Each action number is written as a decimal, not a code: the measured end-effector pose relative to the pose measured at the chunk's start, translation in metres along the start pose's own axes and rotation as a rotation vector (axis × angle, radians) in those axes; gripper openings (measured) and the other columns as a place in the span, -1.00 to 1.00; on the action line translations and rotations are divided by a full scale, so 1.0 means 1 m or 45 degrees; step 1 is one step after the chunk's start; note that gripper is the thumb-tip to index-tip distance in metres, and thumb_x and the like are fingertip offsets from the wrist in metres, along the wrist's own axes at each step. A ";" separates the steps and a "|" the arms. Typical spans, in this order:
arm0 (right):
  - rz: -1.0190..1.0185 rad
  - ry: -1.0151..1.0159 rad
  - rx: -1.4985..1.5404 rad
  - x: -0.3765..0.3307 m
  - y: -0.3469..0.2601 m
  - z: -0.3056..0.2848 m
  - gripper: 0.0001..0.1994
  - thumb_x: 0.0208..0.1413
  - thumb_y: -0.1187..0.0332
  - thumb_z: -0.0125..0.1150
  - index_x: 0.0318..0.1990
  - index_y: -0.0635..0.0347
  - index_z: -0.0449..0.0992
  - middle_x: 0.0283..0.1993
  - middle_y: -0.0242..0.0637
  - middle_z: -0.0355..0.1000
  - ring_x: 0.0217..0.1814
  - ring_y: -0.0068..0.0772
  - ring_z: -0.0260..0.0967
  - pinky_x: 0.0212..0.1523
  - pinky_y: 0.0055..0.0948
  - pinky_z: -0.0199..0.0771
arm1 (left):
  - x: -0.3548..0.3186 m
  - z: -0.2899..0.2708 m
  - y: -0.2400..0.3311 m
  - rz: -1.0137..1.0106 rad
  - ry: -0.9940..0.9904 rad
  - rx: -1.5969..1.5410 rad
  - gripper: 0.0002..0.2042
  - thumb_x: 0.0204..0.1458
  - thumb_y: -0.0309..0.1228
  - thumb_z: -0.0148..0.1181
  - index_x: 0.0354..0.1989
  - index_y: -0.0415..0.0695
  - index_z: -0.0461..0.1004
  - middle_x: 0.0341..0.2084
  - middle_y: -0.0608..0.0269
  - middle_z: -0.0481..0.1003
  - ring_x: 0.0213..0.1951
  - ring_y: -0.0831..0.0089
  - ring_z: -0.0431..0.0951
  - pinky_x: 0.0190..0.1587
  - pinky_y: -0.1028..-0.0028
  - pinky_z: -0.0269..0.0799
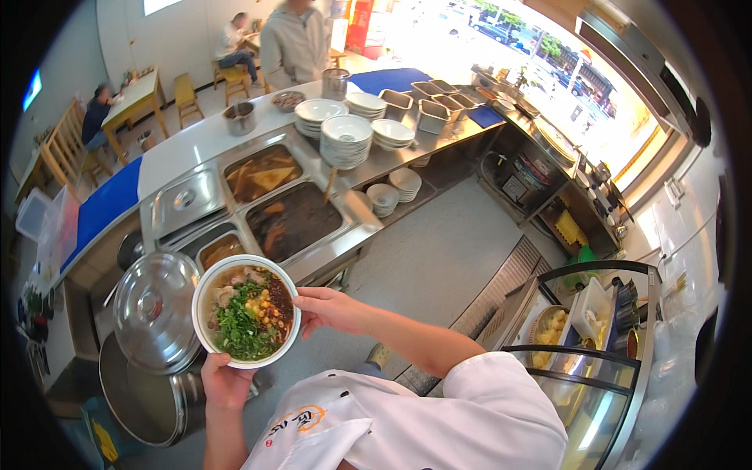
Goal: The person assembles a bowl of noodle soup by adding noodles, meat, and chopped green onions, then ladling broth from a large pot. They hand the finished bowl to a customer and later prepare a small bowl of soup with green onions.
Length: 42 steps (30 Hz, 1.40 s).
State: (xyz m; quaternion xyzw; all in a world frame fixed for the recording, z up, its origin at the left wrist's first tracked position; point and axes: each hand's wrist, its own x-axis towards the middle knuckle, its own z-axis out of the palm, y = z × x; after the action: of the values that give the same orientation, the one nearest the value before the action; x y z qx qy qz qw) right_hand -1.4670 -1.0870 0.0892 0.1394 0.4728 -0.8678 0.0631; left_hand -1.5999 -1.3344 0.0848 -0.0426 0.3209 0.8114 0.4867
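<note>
A white bowl is held between my two hands, with its open top facing me. My left hand grips the bowl's lower rim, thumb on top. At the right edge, my right hand pinches the rim, its other fingers mostly under the bowl. Inside lie chopped green herbs, yellow chickpea-like pieces, dark red sauce and pale chunks that look like meat in broth. Just left of the bowl, a round metal lid leans over a large steel pot.
Beyond the bowl, steel food wells hold brown stew, with a metal cover beside them. Stacked white bowls stand on the counter. A person in a grey hoodie stands behind it. A glass-fronted case is at my right.
</note>
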 end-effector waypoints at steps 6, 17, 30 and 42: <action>-0.067 0.226 -0.040 -0.142 -0.106 -0.204 -0.55 0.36 0.10 0.00 0.23 0.23 0.31 -0.04 -0.32 0.46 -0.12 -0.52 0.47 -0.14 -0.41 0.59 | 0.128 0.179 -0.169 -0.235 -0.205 0.034 -0.28 -0.10 -0.40 0.11 0.35 -0.15 0.12 0.23 -0.05 0.31 0.21 -0.01 0.39 0.19 -0.07 0.41; -0.248 0.593 0.098 -0.252 -0.255 -0.529 -0.64 0.38 0.21 -0.04 0.14 0.28 0.39 -0.09 -0.28 0.52 -0.19 -0.47 0.51 -0.19 -0.40 0.61 | 0.406 0.407 -0.366 -0.508 -0.499 0.150 -0.29 -0.06 -0.42 0.08 0.36 -0.22 0.06 0.23 -0.09 0.30 0.20 -0.02 0.41 0.22 -0.03 0.40; -0.327 0.697 0.058 -0.198 -0.536 -0.910 -0.65 0.37 0.26 -0.05 0.14 0.32 0.38 -0.10 -0.24 0.54 -0.20 -0.45 0.54 -0.20 -0.43 0.63 | 0.816 0.669 -0.471 -0.581 -0.684 0.103 -0.35 0.05 -0.43 0.07 0.37 -0.19 0.04 0.25 -0.01 0.27 0.22 0.09 0.39 0.24 0.01 0.37; -0.188 0.307 -0.131 -0.092 -0.800 -1.232 -0.68 0.38 0.26 -0.06 0.04 0.36 0.40 -0.14 -0.13 0.54 -0.21 -0.37 0.57 -0.24 -0.44 0.62 | 1.111 0.858 -0.530 -0.230 -0.677 0.090 -0.41 0.17 -0.36 -0.01 0.38 -0.21 0.03 0.27 -0.06 0.25 0.25 0.00 0.34 0.24 -0.07 0.35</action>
State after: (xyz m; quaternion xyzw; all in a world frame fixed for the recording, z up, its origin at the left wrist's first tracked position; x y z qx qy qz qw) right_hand -1.3477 0.3792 0.1263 0.2040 0.5299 -0.8216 -0.0511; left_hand -1.5383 0.1648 0.0852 0.1601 0.2049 0.7359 0.6252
